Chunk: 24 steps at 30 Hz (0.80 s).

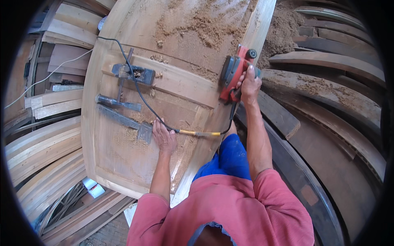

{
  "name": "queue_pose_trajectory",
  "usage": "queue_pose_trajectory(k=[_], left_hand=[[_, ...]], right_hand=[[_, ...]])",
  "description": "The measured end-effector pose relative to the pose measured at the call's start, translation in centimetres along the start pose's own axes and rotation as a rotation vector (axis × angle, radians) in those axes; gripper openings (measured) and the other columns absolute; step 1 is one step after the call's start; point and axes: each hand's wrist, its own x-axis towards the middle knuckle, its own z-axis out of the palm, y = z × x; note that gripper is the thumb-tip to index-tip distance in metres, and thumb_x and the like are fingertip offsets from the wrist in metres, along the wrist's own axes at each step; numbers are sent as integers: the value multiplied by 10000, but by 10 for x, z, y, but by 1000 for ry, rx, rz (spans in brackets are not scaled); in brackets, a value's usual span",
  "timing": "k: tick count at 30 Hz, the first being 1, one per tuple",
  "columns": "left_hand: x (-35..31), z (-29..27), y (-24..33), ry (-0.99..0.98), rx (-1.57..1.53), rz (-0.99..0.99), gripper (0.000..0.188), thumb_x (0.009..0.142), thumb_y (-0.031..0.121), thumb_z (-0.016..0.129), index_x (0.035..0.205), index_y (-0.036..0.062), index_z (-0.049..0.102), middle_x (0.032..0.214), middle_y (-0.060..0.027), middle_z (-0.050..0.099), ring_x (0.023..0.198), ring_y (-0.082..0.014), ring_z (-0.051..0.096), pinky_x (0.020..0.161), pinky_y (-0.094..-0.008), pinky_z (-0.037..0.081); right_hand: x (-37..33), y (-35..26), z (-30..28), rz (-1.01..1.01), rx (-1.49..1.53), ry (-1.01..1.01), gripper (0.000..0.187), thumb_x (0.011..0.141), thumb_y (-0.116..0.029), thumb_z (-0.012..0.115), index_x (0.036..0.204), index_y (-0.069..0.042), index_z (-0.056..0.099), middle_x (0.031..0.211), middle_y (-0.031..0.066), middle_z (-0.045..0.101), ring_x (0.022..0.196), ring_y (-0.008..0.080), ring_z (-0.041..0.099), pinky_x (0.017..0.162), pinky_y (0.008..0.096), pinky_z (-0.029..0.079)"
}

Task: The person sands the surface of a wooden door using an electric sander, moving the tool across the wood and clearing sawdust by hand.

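Note:
A panelled wooden door (193, 94) lies flat in front of me, strewn with shavings. My right hand (249, 85) is wrapped round the handle of a red electric planer (234, 80), which rests on the door's right-hand edge board. Its black cord joins a yellow section (199, 133) and loops left across the door. My left hand (164, 138) lies flat on the door with its fingers apart, beside the wide end of a try square (123, 120). Farther up lie a chisel (119, 102) and a dark hand plane (145, 76) with a cross handle.
Stacked boards (49, 143) line the left side. More dark planks (328, 102) crowd the right, close to the planer. A heap of sawdust (281, 30) sits beyond the door's far right edge. A thin white cable (53, 73) runs over the left boards.

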Motion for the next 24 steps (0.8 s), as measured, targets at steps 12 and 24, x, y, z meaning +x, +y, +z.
queue_pose_trajectory(k=[12,24], left_hand=[[4,9,-6,85,9,76,802,906,309,554,1566,-35,254,1614,-266,265,1476,-473,250,1207,-591,223],[8,5,2,110,6,56,739,821,160,613,1479,-22,333,1585,-253,320,1463,-466,282,1221,-578,222]], right_hand=[[45,-24,9,-25,123,4,484,1004,-496,644,864,-38,574,634,28,543,478,132,535,410,298,450],[88,-42,17,-22,111,32,496,996,-500,656,864,-28,579,641,45,555,480,151,544,415,299,453]])
